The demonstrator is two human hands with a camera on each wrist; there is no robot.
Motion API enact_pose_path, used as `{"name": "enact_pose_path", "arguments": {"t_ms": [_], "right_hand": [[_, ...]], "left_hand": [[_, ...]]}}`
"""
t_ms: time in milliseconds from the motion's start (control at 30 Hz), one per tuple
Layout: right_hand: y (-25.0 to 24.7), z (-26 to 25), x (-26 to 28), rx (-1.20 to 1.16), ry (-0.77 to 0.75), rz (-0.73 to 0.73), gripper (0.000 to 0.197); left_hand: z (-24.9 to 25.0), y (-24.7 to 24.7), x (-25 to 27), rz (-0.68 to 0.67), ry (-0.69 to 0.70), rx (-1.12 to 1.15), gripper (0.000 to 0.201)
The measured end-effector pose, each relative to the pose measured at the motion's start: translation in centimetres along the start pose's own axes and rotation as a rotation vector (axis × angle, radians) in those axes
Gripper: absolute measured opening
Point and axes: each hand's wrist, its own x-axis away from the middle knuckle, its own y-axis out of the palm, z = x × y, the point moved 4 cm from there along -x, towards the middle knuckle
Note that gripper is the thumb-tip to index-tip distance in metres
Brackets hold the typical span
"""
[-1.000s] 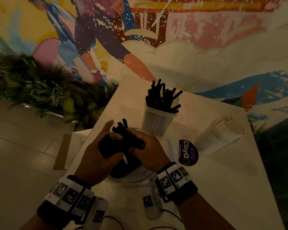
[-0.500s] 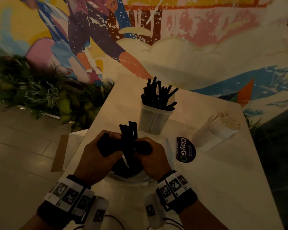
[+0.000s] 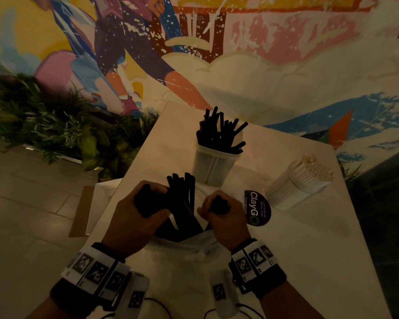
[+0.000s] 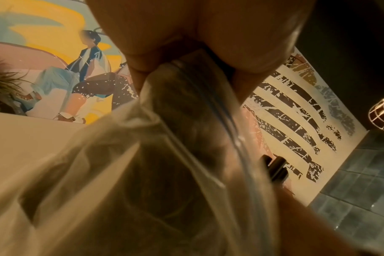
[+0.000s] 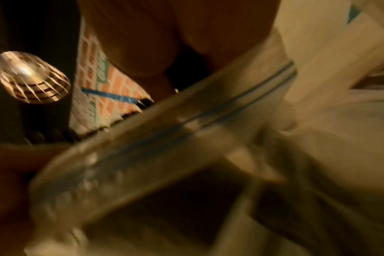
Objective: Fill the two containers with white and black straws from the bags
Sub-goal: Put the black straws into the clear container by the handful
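Pale smooth table [image 3: 309,238] — crinkled clear bag [image 3: 182,252], thin black straws [image 3: 182,199] upright

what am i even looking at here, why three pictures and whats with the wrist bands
There is no machine here: a person works with bare hands, wearing three cameras. The wide picture comes from a camera on the head, looking down at a pale table. The two blurry close-ups come from cameras strapped to the wrists; the bands with black-and-white squares hold them.

The left hand and the right hand each grip a bunch of black straws that rise out of a clear plastic bag. Behind them stands a clear container partly filled with black straws. To its right lies a bundle of white straws, and beside that a round dark sticker.
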Motion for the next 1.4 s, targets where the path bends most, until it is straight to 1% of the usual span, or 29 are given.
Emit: {"name": "enact_pose_path", "arguments": {"t_ms": [67,133,233,333,400,467,500,533,600,733,767,833,867,933,1000,1067,1133,1200,1267,1400], "right_hand": [[0.2,1.5,0.3,0.047,0.096,-0.025,0.04],[-0.1,1.9,0.3,0.018,0.11,-0.013,0.045],[-0.2,2.4,0.4,0.035,0.132,0.009,0.039],[0.3,3.3,0.7,0.121,0.168,-0.011,0.042],[0.4,3.3,0.6,0.076,0.201,-0.007,0.042],[0.4,2.7,0.5,0.006,0.217,0.012,0.036],[0.3,2.2,0.5,-0.027,0.22,0.024,0.036],[0.1,1.7,0.4,-0.065,0.211,0.037,0.04],[-0.3,0.2,0.4,-0.152,0.157,0.036,0.05],[-1.0,-3.6,0.0,-0.221,0.04,-0.009,0.051],[-1.1,-4.6,0.0,-0.241,0.012,-0.019,0.049],[-1.6,-6.7,-0.2,-0.318,-0.056,-0.02,0.033],[-2.0,-7.7,-0.3,-0.352,-0.088,-0.013,0.028],[-3.0,-9.6,-0.7,-0.388,-0.134,0.018,0.03],[-4.1,-11.7,-1.4,-0.41,-0.204,0.054,0.04],[-5.2,-13.9,-2.4,-0.442,-0.313,0.094,0.047],[-6.3,-15.7,-3.7,-0.444,-0.432,0.138,0.049],[-7.2,-17.0,-5.3,-0.444,-0.517,0.17,0.051],[-7.8,-17.8,-6.8,-0.445,-0.554,0.193,0.052],[-8.0,-18.1,-9.8,-0.415,-0.56,0.263,0.04]], "left_hand": [[0.1,0.1,0.0,-0.008,0.004,0.014,0.039],[0.1,0.2,-0.1,-0.01,0.0,0.021,0.035],[-0.2,0.3,0.0,-0.007,-0.009,0.009,0.03],[0.0,0.6,-0.2,-0.011,-0.012,-0.022,0.033],[0.1,0.7,-0.2,-0.007,-0.012,-0.032,0.034],[0.2,0.7,-0.3,-0.006,-0.012,-0.016,0.033],[0.2,0.7,-0.2,-0.005,-0.01,-0.006,0.031],[0.2,0.7,-0.2,-0.002,-0.01,-0.004,0.03],[0.1,0.6,-0.1,0.011,-0.015,-0.014,0.031],[0.1,0.5,-0.1,0.012,-0.007,-0.041,0.035],[0.1,0.5,-0.1,0.01,-0.005,-0.045,0.035],[0.2,0.5,-0.2,0.008,-0.001,-0.039,0.035],[0.2,0.5,-0.2,0.008,-0.001,-0.033,0.034],[0.3,0.5,-0.2,0.007,-0.003,-0.033,0.033],[0.2,0.4,-0.2,0.013,-0.001,-0.04,0.033],[0.0,0.3,-0.2,0.019,0.0,-0.039,0.034],[-0.1,0.2,-0.2,0.017,-0.002,-0.057,0.036],[-0.2,0.1,-0.2,0.017,-0.002,-0.069,0.037],[-0.3,-0.1,-0.2,0.021,0.005,-0.068,0.038],[-0.4,-0.1,-0.2,0.029,0.005,-0.05,0.038]]}}
